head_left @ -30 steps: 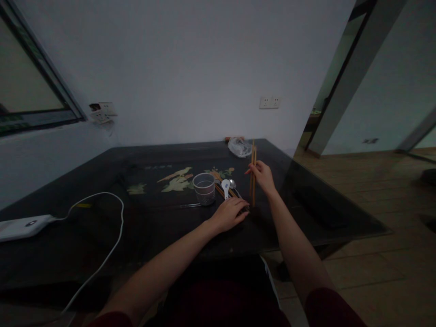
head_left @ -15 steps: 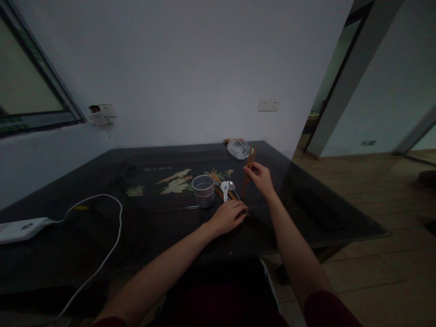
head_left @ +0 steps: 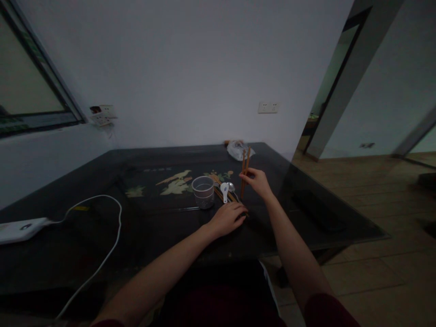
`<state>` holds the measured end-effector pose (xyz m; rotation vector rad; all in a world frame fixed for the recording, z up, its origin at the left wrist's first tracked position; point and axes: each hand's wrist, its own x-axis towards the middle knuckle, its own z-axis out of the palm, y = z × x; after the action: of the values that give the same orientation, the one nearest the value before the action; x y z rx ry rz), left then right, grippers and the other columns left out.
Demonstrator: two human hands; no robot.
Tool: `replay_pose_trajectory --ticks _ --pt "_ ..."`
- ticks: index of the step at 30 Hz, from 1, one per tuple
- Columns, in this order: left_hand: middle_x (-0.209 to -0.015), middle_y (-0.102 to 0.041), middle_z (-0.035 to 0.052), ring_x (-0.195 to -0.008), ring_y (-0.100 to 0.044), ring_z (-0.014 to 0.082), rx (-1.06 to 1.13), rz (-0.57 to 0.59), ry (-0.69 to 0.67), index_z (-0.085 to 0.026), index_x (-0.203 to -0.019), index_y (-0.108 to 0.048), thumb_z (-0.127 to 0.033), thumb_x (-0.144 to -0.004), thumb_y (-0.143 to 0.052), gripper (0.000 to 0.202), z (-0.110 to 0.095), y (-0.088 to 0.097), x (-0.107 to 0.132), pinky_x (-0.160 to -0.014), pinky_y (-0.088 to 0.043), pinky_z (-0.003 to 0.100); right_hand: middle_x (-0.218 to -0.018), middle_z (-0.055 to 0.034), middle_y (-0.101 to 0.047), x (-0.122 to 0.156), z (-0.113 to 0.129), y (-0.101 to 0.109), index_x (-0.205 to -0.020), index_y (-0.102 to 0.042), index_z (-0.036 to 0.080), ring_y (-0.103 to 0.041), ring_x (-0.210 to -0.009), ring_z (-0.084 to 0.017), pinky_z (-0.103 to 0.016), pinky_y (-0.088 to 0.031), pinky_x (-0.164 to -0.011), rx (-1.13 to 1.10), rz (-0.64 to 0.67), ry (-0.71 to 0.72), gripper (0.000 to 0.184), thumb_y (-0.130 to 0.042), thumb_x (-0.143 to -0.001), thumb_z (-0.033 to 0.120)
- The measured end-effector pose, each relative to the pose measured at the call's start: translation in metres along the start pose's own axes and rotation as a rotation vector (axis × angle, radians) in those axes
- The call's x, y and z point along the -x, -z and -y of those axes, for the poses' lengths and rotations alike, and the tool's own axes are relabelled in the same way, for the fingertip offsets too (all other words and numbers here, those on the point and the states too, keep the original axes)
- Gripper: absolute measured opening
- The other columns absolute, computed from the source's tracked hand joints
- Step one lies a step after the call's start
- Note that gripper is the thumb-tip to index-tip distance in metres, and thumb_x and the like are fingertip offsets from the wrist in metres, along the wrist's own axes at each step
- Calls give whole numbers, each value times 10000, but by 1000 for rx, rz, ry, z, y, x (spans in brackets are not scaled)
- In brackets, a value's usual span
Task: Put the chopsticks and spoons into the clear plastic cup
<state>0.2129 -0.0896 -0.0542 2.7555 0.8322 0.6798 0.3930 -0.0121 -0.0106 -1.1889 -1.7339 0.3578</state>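
My right hand (head_left: pixel 259 182) pinches a pair of brown chopsticks (head_left: pixel 244 168) and holds them nearly upright above the dark table (head_left: pixel 153 227). My left hand (head_left: pixel 229 218) lies palm down on the near ends of several more chopsticks (head_left: pixel 221 190) that rest flat on the table; its fingers are together. Just left of them stands a clear plastic cup (head_left: pixel 203 191). A white ceramic spoon (head_left: pixel 224 189) and a metal spoon (head_left: pixel 232 186) lie on the flat chopsticks, between the cup and my right hand.
A white power strip (head_left: pixel 20 229) with a looping white cable (head_left: pixel 109 236) lies at the table's left. A crumpled clear plastic bag (head_left: pixel 239 150) sits at the far edge. A dark flat object (head_left: pixel 316 209) rests near the right edge. Wooden floor lies to the right.
My right hand has carried the upright chopsticks a little to the left, towards the spoons. My left hand has stayed on the flat chopsticks.
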Motion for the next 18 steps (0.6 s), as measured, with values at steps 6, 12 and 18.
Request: replay_pose_trajectory --ticks 6,12,18 --pt "-1145 -626 68 -1082 -565 190 36 -17 -4 -190 -1090 -594 -232 -886 -462 247 -3 4 0 -953 -450 336 -672 -52 -664 1 2 1 -755 -688 138 -594 -641 -180 -266 -454 -615 28 -51 4 322 -638 -730 455" --pt "-1138 -617 71 -1091 -557 186 218 -244 69 -202 -1127 -573 -184 -889 -418 284 -3 16 0 -978 -440 341 -669 -47 -657 0 11 7 -739 -661 149 -595 -601 -181 -282 -493 -547 -211 -125 -69 361 -663 -693 506" --pt "-1189 -590 94 -1135 -539 207 378 -526 159 -193 -1159 -552 -198 -873 -466 298 3 25 -3 -983 -447 374 -675 -31 -664 4 26 12 -737 -656 161 -623 -609 -169 -274 -532 -521 -591 -55 -133 335 -746 -624 463"
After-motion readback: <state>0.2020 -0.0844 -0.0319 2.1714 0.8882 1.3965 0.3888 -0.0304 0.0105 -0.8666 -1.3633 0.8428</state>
